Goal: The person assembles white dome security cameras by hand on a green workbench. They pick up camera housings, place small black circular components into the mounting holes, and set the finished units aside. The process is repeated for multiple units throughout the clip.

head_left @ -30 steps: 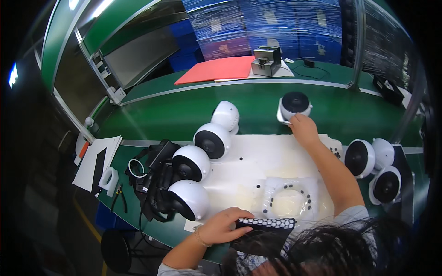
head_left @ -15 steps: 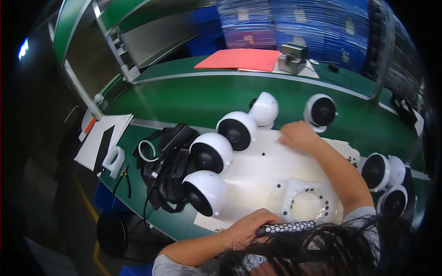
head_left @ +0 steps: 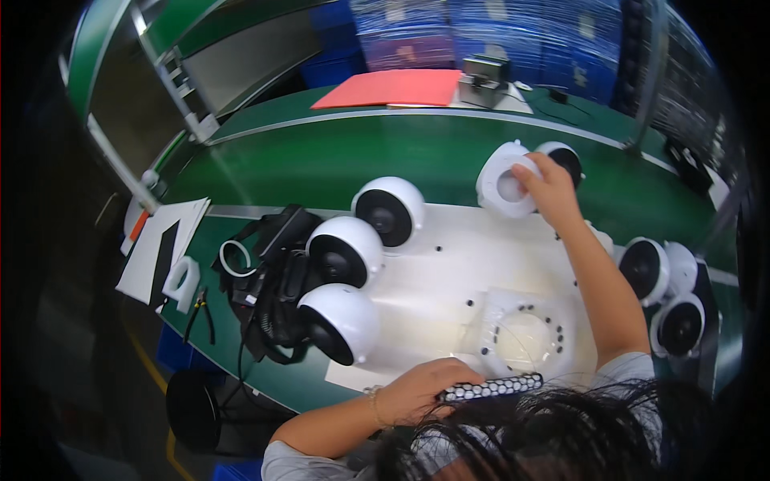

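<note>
Over the far edge of the white work board (head_left: 457, 264), my right hand (head_left: 549, 188) grips a white ball-shaped device (head_left: 496, 192) by its ring-shaped base. The base opening faces me and the device is tilted. Just behind it another device with a black face (head_left: 564, 163) stands partly hidden. My left hand (head_left: 429, 389) is closed at the board's near edge, round a black bar with a white hexagon pattern (head_left: 493, 388). Part of that bar is hidden by hair. A clear-bagged ring (head_left: 525, 341) lies on the board, with small black dots about it.
White devices with black faces stand in a row at left (head_left: 390, 212), and more (head_left: 644, 271) at right. Black straps and gear (head_left: 273, 280), pliers (head_left: 200, 315) and a white bracket (head_left: 181, 283) lie on the left. Behind are a red sheet (head_left: 389, 88) and a metal block (head_left: 484, 80).
My right hand has taken hold of the far white device, lifted it off and turned its base toward me. My left hand stays at the hexagon-patterned bar. The whole view has shifted slightly.
</note>
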Action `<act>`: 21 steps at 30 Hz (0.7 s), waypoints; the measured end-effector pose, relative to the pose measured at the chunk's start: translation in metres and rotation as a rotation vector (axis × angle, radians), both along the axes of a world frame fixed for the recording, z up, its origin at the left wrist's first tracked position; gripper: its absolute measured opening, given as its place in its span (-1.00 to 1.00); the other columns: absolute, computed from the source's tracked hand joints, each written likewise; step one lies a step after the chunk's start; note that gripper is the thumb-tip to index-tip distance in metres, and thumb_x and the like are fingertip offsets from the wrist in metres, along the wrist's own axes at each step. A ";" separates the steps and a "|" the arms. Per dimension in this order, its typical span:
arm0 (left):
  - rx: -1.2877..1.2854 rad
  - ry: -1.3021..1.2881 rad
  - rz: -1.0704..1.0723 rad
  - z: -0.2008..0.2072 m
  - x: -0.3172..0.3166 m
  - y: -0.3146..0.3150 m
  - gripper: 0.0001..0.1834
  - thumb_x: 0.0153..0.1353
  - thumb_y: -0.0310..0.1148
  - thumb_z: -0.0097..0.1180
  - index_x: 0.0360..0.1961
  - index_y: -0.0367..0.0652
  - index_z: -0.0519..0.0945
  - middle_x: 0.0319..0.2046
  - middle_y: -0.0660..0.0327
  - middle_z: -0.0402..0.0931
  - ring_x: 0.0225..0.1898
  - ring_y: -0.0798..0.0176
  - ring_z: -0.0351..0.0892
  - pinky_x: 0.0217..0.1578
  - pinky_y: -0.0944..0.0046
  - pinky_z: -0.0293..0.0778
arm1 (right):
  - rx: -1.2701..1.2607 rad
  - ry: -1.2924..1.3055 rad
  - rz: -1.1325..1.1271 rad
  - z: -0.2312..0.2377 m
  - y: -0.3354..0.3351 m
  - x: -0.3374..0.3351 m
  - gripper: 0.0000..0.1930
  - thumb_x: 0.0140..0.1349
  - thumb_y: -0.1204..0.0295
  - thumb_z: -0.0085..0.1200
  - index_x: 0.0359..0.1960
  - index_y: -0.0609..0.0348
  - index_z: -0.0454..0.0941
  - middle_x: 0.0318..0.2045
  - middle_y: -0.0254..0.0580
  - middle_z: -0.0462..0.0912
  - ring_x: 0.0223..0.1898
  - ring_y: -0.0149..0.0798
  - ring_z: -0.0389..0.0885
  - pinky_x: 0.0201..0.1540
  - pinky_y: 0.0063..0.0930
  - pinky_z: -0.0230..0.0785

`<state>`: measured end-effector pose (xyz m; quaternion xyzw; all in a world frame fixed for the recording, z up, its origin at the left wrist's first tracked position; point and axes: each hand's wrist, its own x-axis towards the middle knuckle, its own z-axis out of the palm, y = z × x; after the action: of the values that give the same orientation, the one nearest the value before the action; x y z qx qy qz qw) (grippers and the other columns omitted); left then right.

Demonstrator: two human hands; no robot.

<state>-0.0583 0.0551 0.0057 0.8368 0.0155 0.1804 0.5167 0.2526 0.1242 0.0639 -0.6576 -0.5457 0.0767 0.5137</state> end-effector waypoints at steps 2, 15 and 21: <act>0.041 -0.010 0.041 0.005 0.000 -0.008 -0.59 -0.06 -0.40 0.14 -0.10 -0.17 0.46 -0.30 0.08 0.48 -0.28 0.00 0.45 -0.24 0.19 0.38 | -0.022 0.308 0.149 0.022 -0.052 0.001 -0.74 0.15 0.34 0.02 -0.21 0.26 0.49 -0.45 -0.24 0.56 -0.46 -0.41 0.49 -0.35 -0.56 0.32; 0.007 -0.091 0.101 0.040 0.037 -0.060 -0.66 -0.06 -0.53 0.16 -0.16 -0.20 0.54 -0.44 0.11 0.51 -0.44 0.10 0.48 -0.39 0.27 0.39 | -0.273 0.754 0.369 -0.006 -0.200 -0.046 -0.75 0.24 0.37 -0.06 -0.13 0.22 0.28 -0.38 -0.18 0.55 -0.41 -0.44 0.54 -0.39 -0.61 0.40; 0.025 -0.133 0.288 0.033 0.044 -0.065 -0.71 -0.04 -0.54 0.17 -0.21 -0.24 0.54 -0.44 0.11 0.51 -0.45 0.20 0.50 -0.39 0.33 0.40 | -0.284 0.913 0.516 -0.024 -0.218 -0.045 -0.74 0.28 0.34 -0.14 -0.09 0.21 0.23 -0.38 -0.15 0.54 -0.39 -0.39 0.56 -0.43 -0.56 0.45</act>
<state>-0.0139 -0.0104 0.0391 0.8186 0.0987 0.3078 0.4748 0.2075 -0.0941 0.0398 -0.4650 -0.3953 0.5510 0.5691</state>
